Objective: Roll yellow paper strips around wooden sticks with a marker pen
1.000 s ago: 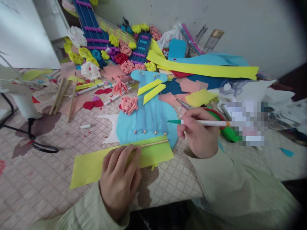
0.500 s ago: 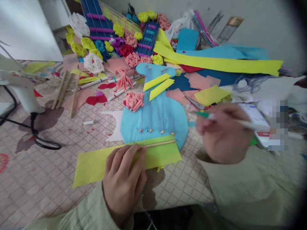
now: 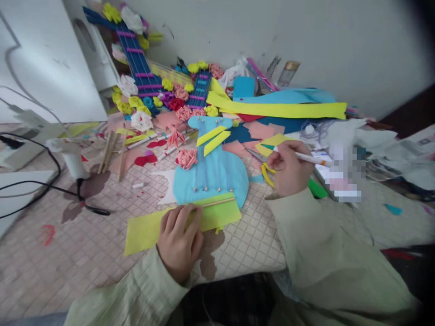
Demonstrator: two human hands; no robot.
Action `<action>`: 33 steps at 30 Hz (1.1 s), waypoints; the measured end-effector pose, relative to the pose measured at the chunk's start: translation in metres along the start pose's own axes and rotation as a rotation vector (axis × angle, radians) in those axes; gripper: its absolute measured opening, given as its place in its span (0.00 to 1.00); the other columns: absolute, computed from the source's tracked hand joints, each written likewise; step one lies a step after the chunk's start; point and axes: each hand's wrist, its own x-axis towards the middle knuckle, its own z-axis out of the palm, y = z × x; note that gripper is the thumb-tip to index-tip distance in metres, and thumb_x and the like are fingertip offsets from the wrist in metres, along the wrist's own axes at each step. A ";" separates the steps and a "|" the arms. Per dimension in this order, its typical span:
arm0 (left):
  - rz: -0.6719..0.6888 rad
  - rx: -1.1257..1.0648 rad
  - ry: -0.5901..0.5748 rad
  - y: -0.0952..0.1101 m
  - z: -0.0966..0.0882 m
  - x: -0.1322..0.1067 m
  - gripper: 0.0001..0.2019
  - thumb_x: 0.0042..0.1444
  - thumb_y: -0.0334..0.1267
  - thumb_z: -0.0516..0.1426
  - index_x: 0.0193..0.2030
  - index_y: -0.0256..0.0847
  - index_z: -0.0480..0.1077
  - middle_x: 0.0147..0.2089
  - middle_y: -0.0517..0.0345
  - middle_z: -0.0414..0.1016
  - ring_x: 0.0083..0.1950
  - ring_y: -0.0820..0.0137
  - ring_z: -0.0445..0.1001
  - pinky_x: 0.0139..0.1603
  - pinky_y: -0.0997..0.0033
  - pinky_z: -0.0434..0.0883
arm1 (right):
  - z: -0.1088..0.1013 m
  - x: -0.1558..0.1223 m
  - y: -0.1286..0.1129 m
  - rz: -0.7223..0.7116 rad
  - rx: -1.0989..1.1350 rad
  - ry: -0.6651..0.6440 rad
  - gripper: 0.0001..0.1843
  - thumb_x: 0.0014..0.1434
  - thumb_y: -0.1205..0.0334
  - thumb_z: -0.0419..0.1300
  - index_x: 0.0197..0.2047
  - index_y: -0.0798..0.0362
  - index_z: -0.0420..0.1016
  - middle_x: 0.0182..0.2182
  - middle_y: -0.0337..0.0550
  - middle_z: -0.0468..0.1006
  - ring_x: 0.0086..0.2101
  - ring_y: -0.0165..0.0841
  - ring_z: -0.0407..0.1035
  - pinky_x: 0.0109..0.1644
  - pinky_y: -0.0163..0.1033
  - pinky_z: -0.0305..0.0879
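L hand point(image 3: 180, 240) atop stick point(image 3: 219, 202) on yel. paper point(image 3: 144, 231), near side; grip: can't tell. R hand point(image 3: 291, 170) grasping marker point(image 3: 311, 158), adj. scissors point(image 3: 268, 175), right.

I see a long rectangle of thin yellow paper point(image 3: 146, 231) lying flat, slanting slightly upward toward the right; its right part overlaps the lower edge of a light blue guitar-shaped cutout point(image 3: 234, 174) and looks greener there. A thin, pale wooden stick point(image 3: 217, 202) lies lengthwise along the paper's upper edge, one end hidden under the left hand point(image 3: 180, 237). I have a slim white marker point(image 3: 311, 158) gripped in the right hand point(image 3: 292, 170), its green tip pointing left and well apart from the yellow paper, its orange-marked end at the right.
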 end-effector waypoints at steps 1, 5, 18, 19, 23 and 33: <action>0.003 0.001 0.004 0.000 0.000 0.000 0.17 0.51 0.26 0.50 0.49 0.35 0.67 0.46 0.46 0.70 0.48 0.58 0.67 0.46 0.54 0.65 | 0.000 -0.001 0.001 0.007 -0.008 -0.017 0.06 0.49 0.67 0.59 0.24 0.49 0.66 0.13 0.30 0.65 0.15 0.27 0.60 0.17 0.34 0.55; 0.017 0.001 0.010 -0.001 0.000 -0.001 0.17 0.51 0.27 0.50 0.49 0.35 0.67 0.46 0.46 0.70 0.48 0.58 0.67 0.46 0.55 0.65 | 0.000 -0.009 0.001 -0.003 -0.033 -0.048 0.05 0.50 0.66 0.59 0.25 0.50 0.66 0.14 0.31 0.67 0.15 0.26 0.60 0.17 0.33 0.56; 0.017 -0.018 0.038 -0.002 0.002 -0.002 0.17 0.51 0.26 0.49 0.48 0.35 0.67 0.46 0.46 0.69 0.48 0.58 0.66 0.45 0.52 0.66 | -0.026 -0.071 0.000 -0.301 -0.467 -0.723 0.16 0.61 0.64 0.46 0.51 0.49 0.64 0.31 0.42 0.80 0.33 0.34 0.74 0.36 0.40 0.71; 0.011 -0.026 0.041 -0.002 0.003 -0.003 0.17 0.52 0.26 0.49 0.49 0.35 0.67 0.47 0.46 0.69 0.48 0.58 0.66 0.46 0.52 0.65 | -0.027 -0.074 0.001 -0.318 -0.494 -0.749 0.15 0.60 0.65 0.48 0.50 0.49 0.65 0.32 0.43 0.80 0.35 0.35 0.74 0.39 0.42 0.71; -0.012 -0.052 0.055 -0.002 0.008 -0.007 0.17 0.52 0.27 0.48 0.49 0.36 0.67 0.47 0.47 0.69 0.49 0.58 0.65 0.47 0.52 0.65 | -0.026 -0.078 0.008 -0.410 -0.608 -0.811 0.16 0.58 0.68 0.50 0.49 0.51 0.67 0.35 0.46 0.80 0.35 0.38 0.75 0.38 0.42 0.72; 0.042 0.036 0.109 -0.017 0.023 -0.018 0.19 0.52 0.29 0.48 0.50 0.39 0.67 0.50 0.49 0.68 0.50 0.59 0.64 0.48 0.57 0.65 | -0.024 -0.081 0.023 -0.546 -0.667 -0.737 0.12 0.60 0.67 0.47 0.43 0.51 0.68 0.29 0.43 0.80 0.31 0.34 0.75 0.35 0.36 0.73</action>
